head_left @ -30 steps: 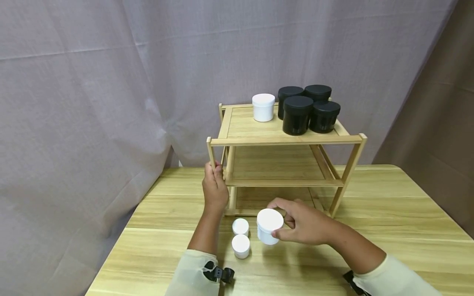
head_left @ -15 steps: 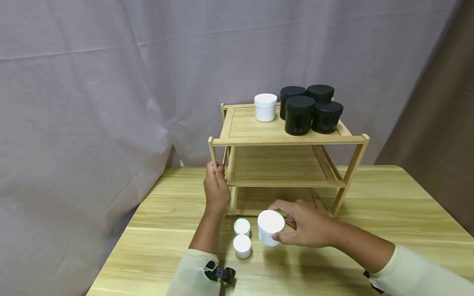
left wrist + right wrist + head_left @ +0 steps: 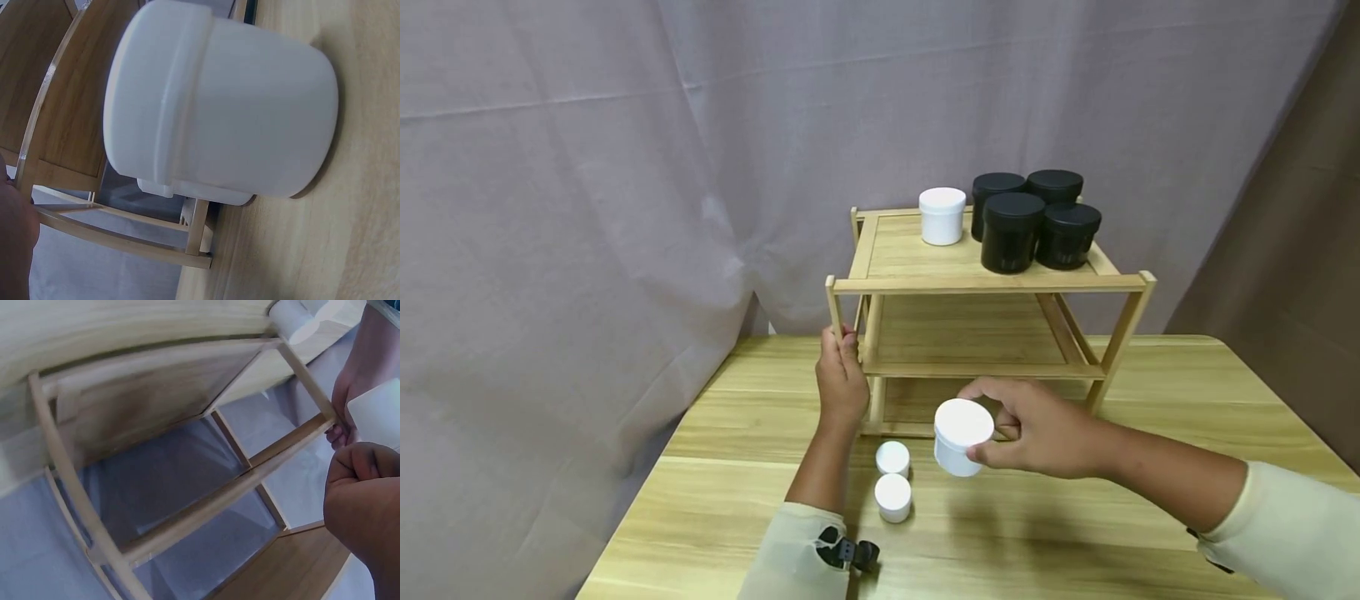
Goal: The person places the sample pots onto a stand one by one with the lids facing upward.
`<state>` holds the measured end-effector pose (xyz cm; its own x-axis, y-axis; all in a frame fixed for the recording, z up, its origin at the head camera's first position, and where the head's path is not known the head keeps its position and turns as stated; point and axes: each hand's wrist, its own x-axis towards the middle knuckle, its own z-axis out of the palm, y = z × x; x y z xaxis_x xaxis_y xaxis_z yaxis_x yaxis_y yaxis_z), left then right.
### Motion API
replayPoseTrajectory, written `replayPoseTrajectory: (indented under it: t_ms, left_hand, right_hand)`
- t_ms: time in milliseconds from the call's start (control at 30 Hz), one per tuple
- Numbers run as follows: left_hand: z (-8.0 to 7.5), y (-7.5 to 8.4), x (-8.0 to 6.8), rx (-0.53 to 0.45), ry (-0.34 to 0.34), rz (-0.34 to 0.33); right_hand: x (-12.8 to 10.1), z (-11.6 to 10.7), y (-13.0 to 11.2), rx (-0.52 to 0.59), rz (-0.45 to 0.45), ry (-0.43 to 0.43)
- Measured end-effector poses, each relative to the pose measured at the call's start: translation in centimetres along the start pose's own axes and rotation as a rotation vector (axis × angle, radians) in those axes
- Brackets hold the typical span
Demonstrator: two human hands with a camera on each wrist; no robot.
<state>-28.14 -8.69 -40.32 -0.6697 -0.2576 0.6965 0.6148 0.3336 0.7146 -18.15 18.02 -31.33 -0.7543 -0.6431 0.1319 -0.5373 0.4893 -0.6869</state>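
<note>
My right hand (image 3: 1002, 427) grips a white lidded jar (image 3: 959, 437) from its right side and holds it just above the table, in front of the wooden rack's (image 3: 992, 283) lowest level. My left hand (image 3: 841, 379) is curled round the rack's front left post. Two small white jars (image 3: 892, 458) (image 3: 893, 497) stand on the table below my left wrist; one small white jar (image 3: 219, 112) fills the left wrist view. In the right wrist view my curled right fingers (image 3: 365, 506) and a corner of the held jar (image 3: 378, 412) show beside the rack frame (image 3: 187, 506).
On the rack's top shelf stand a white jar (image 3: 942, 215) and several black jars (image 3: 1012, 232). The middle shelf (image 3: 962, 333) holds nothing. The wooden table (image 3: 1150, 417) stretches to the right. A grey curtain (image 3: 625, 167) hangs behind.
My right hand has lifted the white jar off the table and carried it slightly right and towards the rack. My left hand has stayed on the post.
</note>
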Motion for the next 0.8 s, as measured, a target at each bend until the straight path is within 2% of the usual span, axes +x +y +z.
replayPoseTrajectory:
  t_ms: [100, 467, 800]
  left_hand:
    - [0.0, 0.0, 0.0, 0.006, 0.005, 0.003]
    - [0.1, -0.1, -0.1, 0.012, 0.003, -0.010]
    - [0.0, 0.1, -0.2, 0.017, 0.006, -0.031]
  right_hand:
    - [0.0, -1.0, -0.6, 0.007, 0.019, -0.018]
    - [0.2, -3.8, -3.0, -0.024, -0.059, -0.080]
    - [0.9, -5.4, -5.2, -0.082, -0.102, -0.038]
